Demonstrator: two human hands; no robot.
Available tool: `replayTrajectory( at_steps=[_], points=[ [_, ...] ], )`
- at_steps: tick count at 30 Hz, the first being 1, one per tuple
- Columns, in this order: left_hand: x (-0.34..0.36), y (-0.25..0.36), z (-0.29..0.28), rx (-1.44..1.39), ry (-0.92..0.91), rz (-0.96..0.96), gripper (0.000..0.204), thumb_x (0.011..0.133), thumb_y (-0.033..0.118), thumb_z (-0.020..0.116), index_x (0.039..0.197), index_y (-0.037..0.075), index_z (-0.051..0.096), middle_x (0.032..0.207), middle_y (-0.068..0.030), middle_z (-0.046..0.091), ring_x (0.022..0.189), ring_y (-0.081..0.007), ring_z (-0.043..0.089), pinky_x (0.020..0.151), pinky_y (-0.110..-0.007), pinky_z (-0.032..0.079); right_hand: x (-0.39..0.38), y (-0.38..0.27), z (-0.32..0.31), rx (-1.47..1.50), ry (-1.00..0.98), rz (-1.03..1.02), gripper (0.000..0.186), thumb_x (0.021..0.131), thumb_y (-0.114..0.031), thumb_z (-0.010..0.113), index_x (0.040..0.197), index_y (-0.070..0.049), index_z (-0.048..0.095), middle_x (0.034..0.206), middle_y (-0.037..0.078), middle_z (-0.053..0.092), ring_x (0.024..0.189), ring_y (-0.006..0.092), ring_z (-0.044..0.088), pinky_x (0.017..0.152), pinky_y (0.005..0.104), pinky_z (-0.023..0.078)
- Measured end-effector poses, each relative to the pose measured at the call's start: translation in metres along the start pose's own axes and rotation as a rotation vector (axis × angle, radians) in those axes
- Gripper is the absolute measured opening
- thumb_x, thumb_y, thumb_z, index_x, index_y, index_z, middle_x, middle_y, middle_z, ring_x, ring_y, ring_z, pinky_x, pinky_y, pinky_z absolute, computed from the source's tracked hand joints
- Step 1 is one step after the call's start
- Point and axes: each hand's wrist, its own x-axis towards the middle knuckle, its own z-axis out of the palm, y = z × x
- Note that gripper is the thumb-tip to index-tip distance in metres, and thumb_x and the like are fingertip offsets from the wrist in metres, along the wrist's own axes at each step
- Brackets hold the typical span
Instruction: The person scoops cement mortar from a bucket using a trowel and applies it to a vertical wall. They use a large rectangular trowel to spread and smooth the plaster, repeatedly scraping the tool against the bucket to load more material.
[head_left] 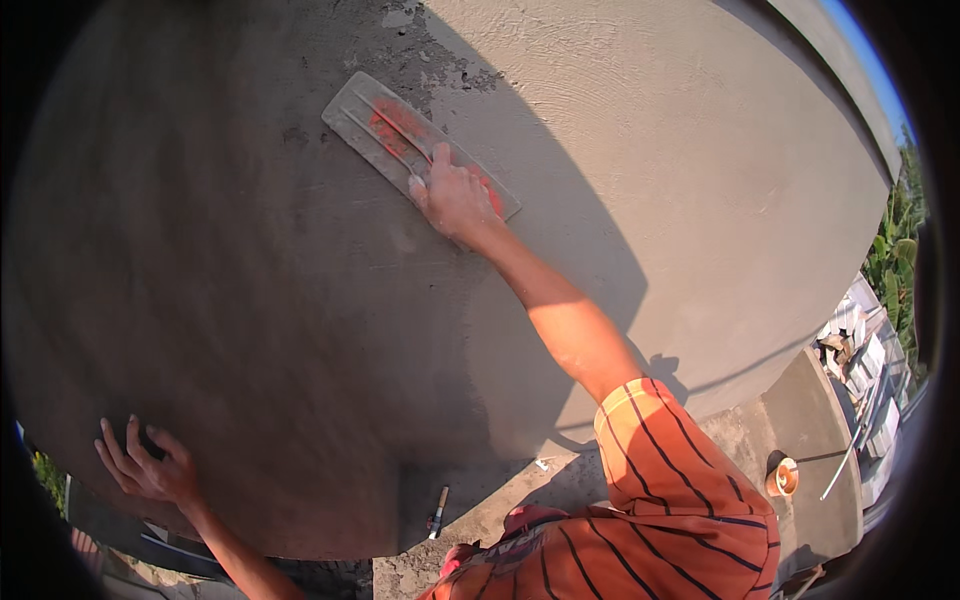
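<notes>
A long plastering float (pixel 355 105) with a red-marked, cement-smeared back lies against the grey plastered wall (pixel 740 200). My right hand (pixel 450 195) is closed round its handle, my arm stretched up across the wall. At the lower left, my left hand (pixel 145 462) has its fingers spread and slightly bent on or just off the shaded wall, holding nothing. The wall has rough, patchy plaster near the top and smoother areas lower down, with sunlight on its right part and shadow over the left.
Below the wall is a dusty ledge (pixel 590 455) with a brush-like tool (pixel 438 512). A small orange bucket (pixel 783 478) stands at lower right, near piled pale boards and scraps (pixel 865 375). Green plants (pixel 895 255) show beyond the wall's right edge.
</notes>
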Motion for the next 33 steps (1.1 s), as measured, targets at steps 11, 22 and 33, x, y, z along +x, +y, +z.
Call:
replayTrajectory(
  at_steps=[11,22,33],
  points=[
    [-0.010,0.005,-0.001,0.185,-0.065,-0.096,0.026,0.083,0.013,0.054,0.108,0.018,0.062,0.130,-0.0013,0.054,0.121,-0.0259,0.049,0.091,-0.037,0.044,0.016,0.092,-0.140,-0.465,0.319,-0.140,0.034,0.085,-0.029,0.055,0.103,-0.004,0.040,0.070,0.019,0.063,0.066,0.0383,0.065,0.057,0.0504,0.051],
    [0.035,0.077,-0.023,0.351,-0.110,0.136,0.023,0.086,0.021,0.054,0.107,0.012,0.051,0.099,-0.0078,0.059,0.098,-0.0252,0.058,0.095,-0.044,0.041,-0.089,0.417,-0.271,0.080,1.074,0.669,0.049,0.083,-0.042,0.055,0.097,0.005,0.055,0.091,0.024,0.062,0.089,0.0374,0.061,0.083,0.0446,0.046],
    [-0.009,0.009,0.024,0.742,-0.209,0.002,0.014,0.082,0.038,0.056,0.088,0.038,0.069,0.111,0.0152,0.063,0.104,-0.0119,0.058,0.082,-0.031,0.039,-0.131,0.329,-0.095,0.829,0.742,0.451,0.023,0.090,-0.024,0.055,0.088,-0.001,0.054,0.058,0.001,0.049,0.041,0.0085,0.044,0.034,0.0250,0.035]
  ],
)
